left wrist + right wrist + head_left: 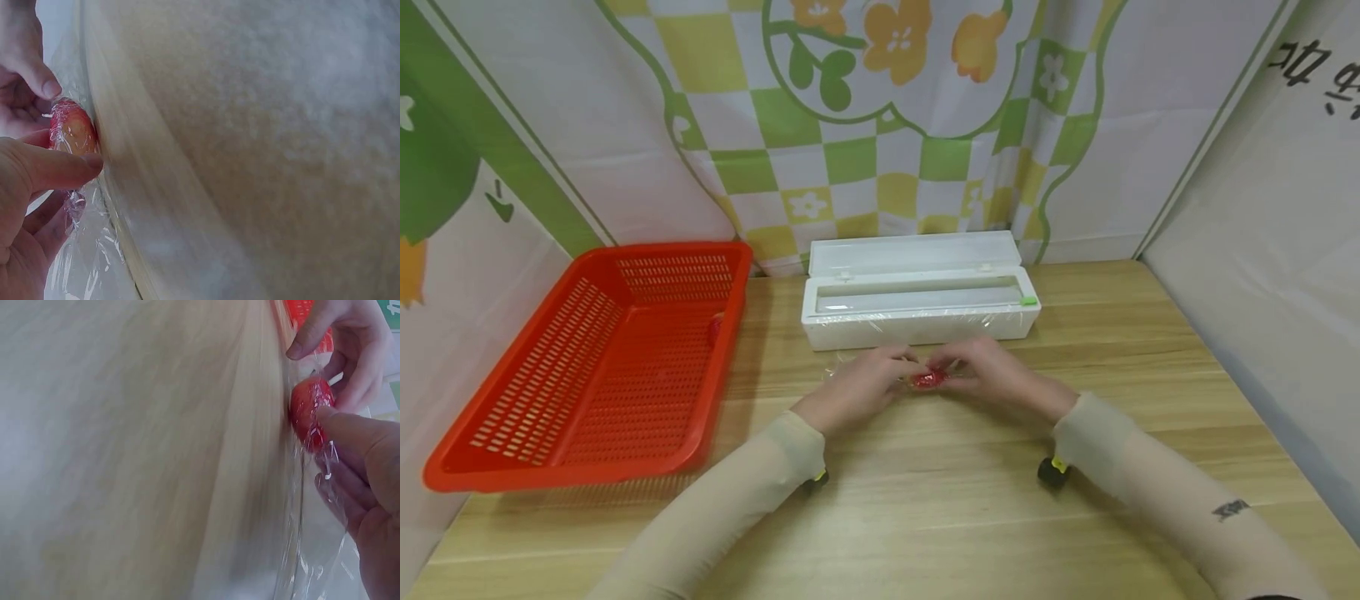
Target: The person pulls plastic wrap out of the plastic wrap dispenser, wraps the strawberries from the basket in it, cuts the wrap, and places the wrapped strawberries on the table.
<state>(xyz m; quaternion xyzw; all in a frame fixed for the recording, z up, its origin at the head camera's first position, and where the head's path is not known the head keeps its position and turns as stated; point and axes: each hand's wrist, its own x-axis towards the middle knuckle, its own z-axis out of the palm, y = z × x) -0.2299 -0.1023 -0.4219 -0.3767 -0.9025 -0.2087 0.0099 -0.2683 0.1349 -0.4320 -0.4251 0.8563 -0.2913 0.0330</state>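
A small red fruit (928, 380) with a paler yellowish patch (74, 130) is held between both hands, close over the table in front of a white cling film box. Clear cling film (87, 262) covers it and trails off in crinkled folds. My left hand (863, 385) pinches the film at the fruit's left end, thumb lying along it. From the other side my right hand (996, 373) grips the fruit, its thumb pressed on the shiny wrapped skin, fingers bent behind the film (312, 544). Part of the fruit is hidden by the fingers.
The white cling film box (917, 329) stands behind the hands with its lid raised, a green slider (1028, 301) at its right end. On the left, a red plastic basket (700, 417) holds a red item (715, 330) by its right wall. Patterned curtains (865, 167) enclose the table.
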